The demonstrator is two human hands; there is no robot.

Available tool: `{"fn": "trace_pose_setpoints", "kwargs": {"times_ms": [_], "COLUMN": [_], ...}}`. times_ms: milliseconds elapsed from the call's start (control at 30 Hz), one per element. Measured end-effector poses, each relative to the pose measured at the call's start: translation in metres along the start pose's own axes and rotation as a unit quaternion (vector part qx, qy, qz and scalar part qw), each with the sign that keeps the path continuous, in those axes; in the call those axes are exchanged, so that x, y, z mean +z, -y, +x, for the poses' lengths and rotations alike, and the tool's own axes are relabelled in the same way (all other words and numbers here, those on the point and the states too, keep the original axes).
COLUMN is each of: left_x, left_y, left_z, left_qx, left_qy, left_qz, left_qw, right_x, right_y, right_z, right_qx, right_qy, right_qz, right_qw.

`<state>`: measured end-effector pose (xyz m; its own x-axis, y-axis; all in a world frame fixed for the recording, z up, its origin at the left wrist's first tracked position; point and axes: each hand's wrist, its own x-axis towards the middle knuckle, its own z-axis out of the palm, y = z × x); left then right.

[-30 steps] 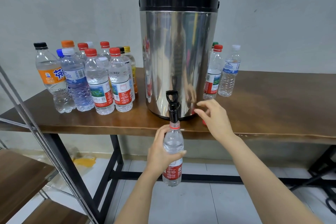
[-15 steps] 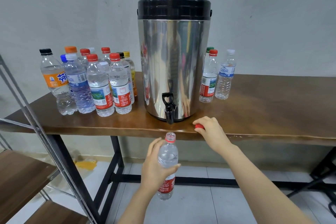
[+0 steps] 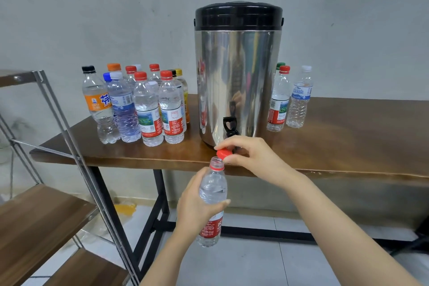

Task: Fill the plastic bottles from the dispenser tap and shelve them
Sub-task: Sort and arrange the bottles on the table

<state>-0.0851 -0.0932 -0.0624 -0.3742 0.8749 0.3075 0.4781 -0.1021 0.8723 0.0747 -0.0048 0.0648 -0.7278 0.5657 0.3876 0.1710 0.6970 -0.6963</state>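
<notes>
Capping step, by the look of it; left hand [image 3: 197, 202] wraps its fingers round the middle of the bottle [image 3: 213, 183], held upright below the near edge of the bench [image 3: 336, 146], just near of the tap [image 3: 230, 126] on the dispenser [image 3: 239, 76]; mouth open. Right hand [image 3: 253, 155] pinches the red cap [image 3: 224, 153] between thumb and fingertips, just above and right of the mouth, not seated. Next: centre the cap level on the thread, twist down; then carry left to the shelf [image 3: 34, 216]. Fill level hard to read.
</notes>
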Motion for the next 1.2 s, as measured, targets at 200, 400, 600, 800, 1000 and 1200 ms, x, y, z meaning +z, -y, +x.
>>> {"fn": "trace_pose_setpoints", "kwargs": {"times_ms": [200, 400, 600, 800, 1000, 1200], "left_x": [-0.012, -0.018, -0.019, -0.018, -0.017, -0.019], "left_y": [-0.006, -0.005, 0.002, 0.003, 0.004, 0.004], "left_z": [-0.005, -0.007, -0.01, -0.009, -0.008, -0.008], "left_qx": [0.017, 0.022, 0.015, 0.011, 0.006, 0.013], "left_qy": [0.003, 0.016, 0.013, 0.015, 0.012, -0.028], "left_qz": [0.022, 0.088, 0.08, 0.071, 0.051, 0.037], "left_qw": [1.0, 0.996, 0.997, 0.997, 0.999, 0.999], "right_x": [0.011, 0.015, 0.018, 0.014, 0.017, 0.047], "right_y": [0.003, 0.004, 0.003, -0.005, -0.001, -0.003], "right_z": [0.011, 0.017, 0.012, 0.012, 0.011, 0.015], "right_qx": [-0.004, 0.015, 0.044, 0.049, 0.037, 0.042], "right_qy": [0.062, 0.076, 0.085, 0.065, 0.102, 0.004], "right_qz": [-0.05, -0.109, -0.181, -0.106, -0.094, -0.119], "right_qw": [0.997, 0.991, 0.979, 0.991, 0.99, 0.992]}}
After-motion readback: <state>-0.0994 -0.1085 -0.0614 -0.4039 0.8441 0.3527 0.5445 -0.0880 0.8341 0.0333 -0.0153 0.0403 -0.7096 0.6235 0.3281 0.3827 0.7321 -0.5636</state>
